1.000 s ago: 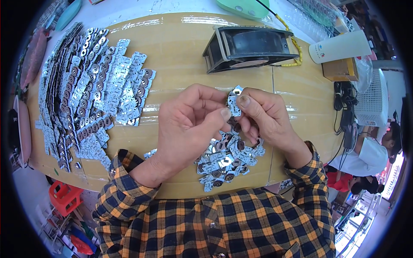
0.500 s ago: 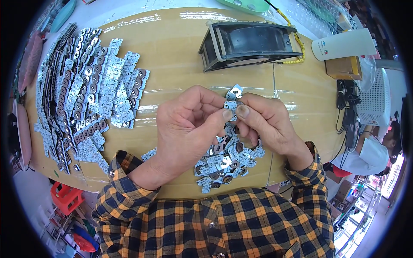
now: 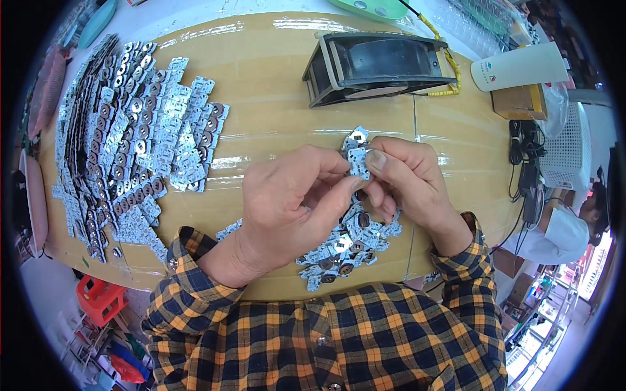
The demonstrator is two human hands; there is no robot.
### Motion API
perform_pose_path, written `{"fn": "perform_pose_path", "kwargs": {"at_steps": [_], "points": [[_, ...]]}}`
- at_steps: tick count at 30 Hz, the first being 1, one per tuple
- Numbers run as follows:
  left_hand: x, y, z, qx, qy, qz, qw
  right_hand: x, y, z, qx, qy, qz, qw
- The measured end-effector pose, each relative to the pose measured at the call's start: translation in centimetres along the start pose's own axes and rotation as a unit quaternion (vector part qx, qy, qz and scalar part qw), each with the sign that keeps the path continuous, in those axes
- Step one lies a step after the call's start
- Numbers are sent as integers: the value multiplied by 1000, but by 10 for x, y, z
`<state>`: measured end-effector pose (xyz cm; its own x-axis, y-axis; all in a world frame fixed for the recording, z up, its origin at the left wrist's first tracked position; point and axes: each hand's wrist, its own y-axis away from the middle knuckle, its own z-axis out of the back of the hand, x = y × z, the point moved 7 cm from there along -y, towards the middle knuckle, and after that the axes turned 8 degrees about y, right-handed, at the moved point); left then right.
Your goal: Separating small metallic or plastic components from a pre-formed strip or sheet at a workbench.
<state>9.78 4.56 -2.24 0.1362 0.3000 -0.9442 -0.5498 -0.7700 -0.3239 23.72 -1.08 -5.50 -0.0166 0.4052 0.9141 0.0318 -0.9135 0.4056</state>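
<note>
Here, both hands (image 3: 290,205) (image 3: 420,182) finger a small pale-blue piece (image 3: 359,163).

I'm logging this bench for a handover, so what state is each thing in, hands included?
Strip: held
Right hand: pinching the strip
Left hand: curled, thumb tip by the strip, grip unclear
Small pile: jumbled
Big pile: overlapping rows
Fan: running or not, unclear
Cup: upright or lying, unclear
Cables: bunched

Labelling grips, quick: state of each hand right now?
Left hand: curled beside the pale-blue circuit board; grip can't be told.
Right hand: closed, pinching that board.
</note>
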Motion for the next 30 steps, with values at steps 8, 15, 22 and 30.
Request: {"fn": "perform_pose_path", "kwargs": {"at_steps": [8, 15, 22, 30], "points": [[-13, 4, 3, 12, -60, -98, 993, 2, 3, -7, -6, -45, -15, 999], [-11, 10, 7, 67, -111, -92, 987, 9, 3, 3, -91, 79, 32, 992], [-30, 14, 63, 68, -156, 0, 985, 13, 6, 11, -139, 88, 53, 985], [-20, 56, 50, 150, -333, -33, 930, 18, 11, -5, -112, 135, 69, 982]]}}
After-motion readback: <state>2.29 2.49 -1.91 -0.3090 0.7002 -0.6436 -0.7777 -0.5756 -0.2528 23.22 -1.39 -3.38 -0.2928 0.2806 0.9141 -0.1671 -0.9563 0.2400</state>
